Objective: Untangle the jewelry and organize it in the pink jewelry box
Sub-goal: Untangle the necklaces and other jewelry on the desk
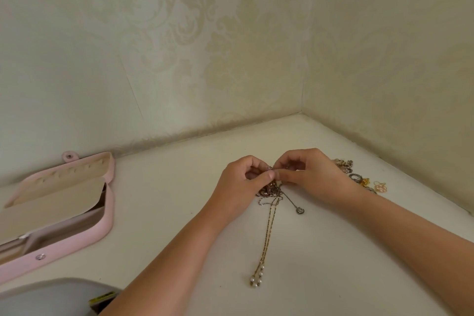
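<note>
The left hand [241, 182] and the right hand [311, 172] meet fingertip to fingertip, each with thumb and curled fingers pinching the top of the tangle of chains [269, 188]. The knot hangs directly under the two pinches and between the hands, so neither hand is nearer to it. Its lower part rests on the desk [179, 200].

Two strands escape the knot. A pearl-tipped chain [266, 238] runs straight toward the near edge, its long axis near to far, and ends in small pearls. A shorter strand angles near and right to a round pendant [299, 210]. Drawing the hands apart left and right would likely pull across that long axis, so the pearl strand looks like the one to free first.

Behind the right hand, just to its right, lies a scatter of loose pieces [345, 165]: rings and small gold and pink items, too small to identify further.

The pink jewelry box [104, 215] sits open well to the left, on the left hand's side, with its lid laid back toward the far wall. No jewelry shows in the part that is visible.

The desk is pale and fills a corner between walls of cream damask wallpaper [205, 59]. A grey rounded object [51, 295] sits at the near left.
</note>
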Demonstrator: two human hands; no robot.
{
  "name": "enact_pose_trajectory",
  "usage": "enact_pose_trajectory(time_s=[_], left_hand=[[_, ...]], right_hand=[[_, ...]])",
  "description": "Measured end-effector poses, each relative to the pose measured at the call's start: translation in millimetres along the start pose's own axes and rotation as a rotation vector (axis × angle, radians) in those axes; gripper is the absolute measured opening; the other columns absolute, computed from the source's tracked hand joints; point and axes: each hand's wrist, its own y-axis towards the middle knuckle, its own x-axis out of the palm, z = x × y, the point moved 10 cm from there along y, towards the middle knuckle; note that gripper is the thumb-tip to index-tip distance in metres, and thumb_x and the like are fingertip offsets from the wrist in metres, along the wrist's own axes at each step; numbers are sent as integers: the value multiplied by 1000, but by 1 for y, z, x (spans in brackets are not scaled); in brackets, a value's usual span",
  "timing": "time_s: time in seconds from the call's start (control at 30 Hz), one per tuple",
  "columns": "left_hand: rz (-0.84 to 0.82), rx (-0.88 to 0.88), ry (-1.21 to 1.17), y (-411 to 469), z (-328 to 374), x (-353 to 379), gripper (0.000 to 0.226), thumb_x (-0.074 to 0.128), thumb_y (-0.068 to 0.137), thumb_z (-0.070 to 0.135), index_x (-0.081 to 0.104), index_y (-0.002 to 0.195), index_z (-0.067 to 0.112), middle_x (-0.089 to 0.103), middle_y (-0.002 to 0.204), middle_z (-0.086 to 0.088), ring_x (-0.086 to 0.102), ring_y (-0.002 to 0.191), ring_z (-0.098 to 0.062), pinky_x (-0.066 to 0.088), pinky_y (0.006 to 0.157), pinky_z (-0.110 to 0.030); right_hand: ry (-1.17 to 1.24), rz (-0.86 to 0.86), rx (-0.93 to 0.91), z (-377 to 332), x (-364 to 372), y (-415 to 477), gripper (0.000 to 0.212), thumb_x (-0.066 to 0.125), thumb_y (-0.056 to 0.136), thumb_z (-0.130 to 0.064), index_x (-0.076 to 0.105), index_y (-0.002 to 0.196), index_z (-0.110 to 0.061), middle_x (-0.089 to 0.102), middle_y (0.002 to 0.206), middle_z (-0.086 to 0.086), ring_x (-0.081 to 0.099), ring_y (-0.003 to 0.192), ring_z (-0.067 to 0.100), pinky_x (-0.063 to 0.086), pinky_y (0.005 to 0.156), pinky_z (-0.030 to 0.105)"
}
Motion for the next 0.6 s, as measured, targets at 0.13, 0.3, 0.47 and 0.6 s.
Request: enact_pose_trajectory(time_s=[0.13,0.3,0.47,0.6], left_hand=[[-2,-31,-45,2,-3,-2,11,71,83,10,65,89,18,69,77,2,63,66,-4,50,61,-16],[3,-11,71,1,1,0,14,70,83,9,71,84,22,73,80,0,66,68,-5,51,65,-13],[16,-37,32,2,0,-2,8,66,85,14,72,81,17,66,72,-1,57,64,-7,45,65,-18],[-95,-26,-53,2,2,4,10,62,84,25,68,79,18,59,75,-5,50,72,-15,41,72,-29]], right_hand=[[266,-97,86,5,7,-1,5,66,85,-6,71,86,-5,64,68,7,58,58,6,49,61,14],[297,-101,133,9,9,-1,10,61,86,-2,69,82,-7,61,63,4,53,52,4,45,55,11],[310,-41,103,9,4,3,10,63,87,-5,66,79,-11,64,62,-1,54,56,8,46,56,14],[98,55,44,8,-8,7,13,68,80,-5,65,74,-16,65,66,1,56,60,11,47,58,20]])
